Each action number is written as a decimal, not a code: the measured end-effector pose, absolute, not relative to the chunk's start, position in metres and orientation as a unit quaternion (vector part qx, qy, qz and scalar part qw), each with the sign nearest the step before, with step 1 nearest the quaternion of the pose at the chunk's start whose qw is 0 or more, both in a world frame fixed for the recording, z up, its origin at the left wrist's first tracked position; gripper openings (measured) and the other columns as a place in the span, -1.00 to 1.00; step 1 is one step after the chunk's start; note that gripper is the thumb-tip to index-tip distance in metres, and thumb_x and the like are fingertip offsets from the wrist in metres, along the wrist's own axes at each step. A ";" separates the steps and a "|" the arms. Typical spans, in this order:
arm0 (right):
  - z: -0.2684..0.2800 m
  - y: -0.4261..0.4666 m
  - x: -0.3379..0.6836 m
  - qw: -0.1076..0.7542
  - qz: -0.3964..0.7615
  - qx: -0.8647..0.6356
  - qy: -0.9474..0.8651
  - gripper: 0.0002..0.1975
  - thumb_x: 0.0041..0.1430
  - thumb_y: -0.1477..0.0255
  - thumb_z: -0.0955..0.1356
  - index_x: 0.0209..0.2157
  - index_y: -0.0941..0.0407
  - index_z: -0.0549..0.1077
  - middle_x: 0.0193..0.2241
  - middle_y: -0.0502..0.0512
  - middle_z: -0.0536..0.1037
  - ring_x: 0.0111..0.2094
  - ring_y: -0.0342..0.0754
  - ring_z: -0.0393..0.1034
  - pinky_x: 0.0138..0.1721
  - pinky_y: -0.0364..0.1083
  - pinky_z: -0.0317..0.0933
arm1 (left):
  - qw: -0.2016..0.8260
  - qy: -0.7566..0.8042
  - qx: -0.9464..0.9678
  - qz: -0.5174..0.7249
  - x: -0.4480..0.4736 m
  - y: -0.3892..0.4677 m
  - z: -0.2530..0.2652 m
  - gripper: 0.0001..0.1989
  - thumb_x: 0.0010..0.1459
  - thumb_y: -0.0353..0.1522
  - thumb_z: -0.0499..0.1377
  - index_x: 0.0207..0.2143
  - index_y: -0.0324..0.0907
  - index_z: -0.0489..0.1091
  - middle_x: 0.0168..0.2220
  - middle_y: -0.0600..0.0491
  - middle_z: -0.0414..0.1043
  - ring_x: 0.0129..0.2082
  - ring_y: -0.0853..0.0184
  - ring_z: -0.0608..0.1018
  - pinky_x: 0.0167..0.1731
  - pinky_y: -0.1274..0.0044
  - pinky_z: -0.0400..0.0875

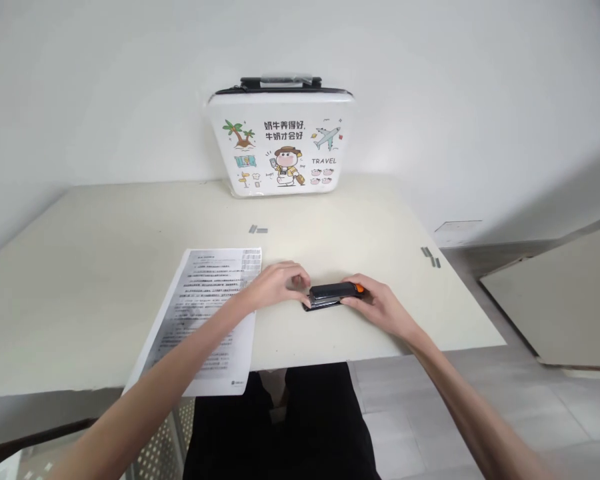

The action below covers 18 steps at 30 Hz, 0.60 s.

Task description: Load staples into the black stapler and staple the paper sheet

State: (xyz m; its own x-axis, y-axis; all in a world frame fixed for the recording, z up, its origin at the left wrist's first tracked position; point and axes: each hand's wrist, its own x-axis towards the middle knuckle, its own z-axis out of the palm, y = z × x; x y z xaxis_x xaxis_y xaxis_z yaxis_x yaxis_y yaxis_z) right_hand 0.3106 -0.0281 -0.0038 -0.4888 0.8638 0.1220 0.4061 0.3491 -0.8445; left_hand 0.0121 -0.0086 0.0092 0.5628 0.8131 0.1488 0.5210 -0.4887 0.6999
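Observation:
A black stapler [331, 291] with an orange part at its rear end lies low over the table, its front end pointing left. My right hand [380, 303] grips the rear end, thumb on the near side and fingers on the far side. At the front end is my left hand [280, 285], its thumb against the stapler's tip and its fingers curled above. Whether a small piece sits between those fingers cannot be made out. A printed sheet of paper [215, 340] lies under my left forearm and overhangs the table's front edge.
On the pale table [105, 267], small grey staple strips [259, 230] lie beyond the paper, and more staple strips [431, 257] lie near the right edge. A white cartoon-printed case [285, 143] with a black handle leans against the wall at the back.

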 end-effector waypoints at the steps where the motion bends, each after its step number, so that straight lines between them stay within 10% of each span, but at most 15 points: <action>1: -0.004 -0.029 0.310 0.293 0.389 -0.414 -0.769 -0.65 0.36 0.06 0.37 -0.03 0.02 0.50 -0.16 0.12 0.62 -0.16 0.08 0.50 -0.16 0.01 0.42 | 0.301 0.399 0.833 0.236 0.015 -0.006 0.009 -0.70 0.10 -0.09 0.47 -0.26 -0.05 0.55 -0.28 0.10 0.59 -0.25 0.25 0.61 -0.25 0.45 0.45; 14: -0.019 -0.040 0.308 0.314 0.370 -0.444 -0.753 -0.60 0.31 0.04 0.41 -0.01 0.03 0.53 -0.08 0.15 0.65 -0.07 0.13 0.54 -0.04 0.07 0.46 | 0.103 0.482 0.851 0.182 -0.073 -0.132 0.030 -0.57 0.34 -0.20 0.30 0.22 0.01 0.38 0.20 -0.04 0.48 0.26 0.06 0.46 0.24 0.20 0.35; 18: -0.017 -0.044 0.307 0.311 0.369 -0.438 -0.758 -0.57 0.30 0.03 0.41 -0.01 0.05 0.54 -0.08 0.17 0.65 -0.07 0.13 0.54 -0.02 0.09 0.45 | 0.097 0.506 0.851 0.098 -0.111 -0.199 0.029 0.04 0.15 0.06 0.39 0.52 0.04 -0.02 0.49 -0.08 0.11 0.48 -0.14 0.14 0.36 0.05 0.20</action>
State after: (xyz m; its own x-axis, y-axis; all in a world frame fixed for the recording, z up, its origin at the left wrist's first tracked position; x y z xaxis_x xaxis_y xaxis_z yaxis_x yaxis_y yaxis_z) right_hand 0.3067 -0.0443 -0.0171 -0.4226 0.8941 0.1483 0.4346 0.3435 -0.8325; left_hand -0.1106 -0.1987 0.0291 0.4688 0.8806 0.0681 0.8427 -0.4691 0.2643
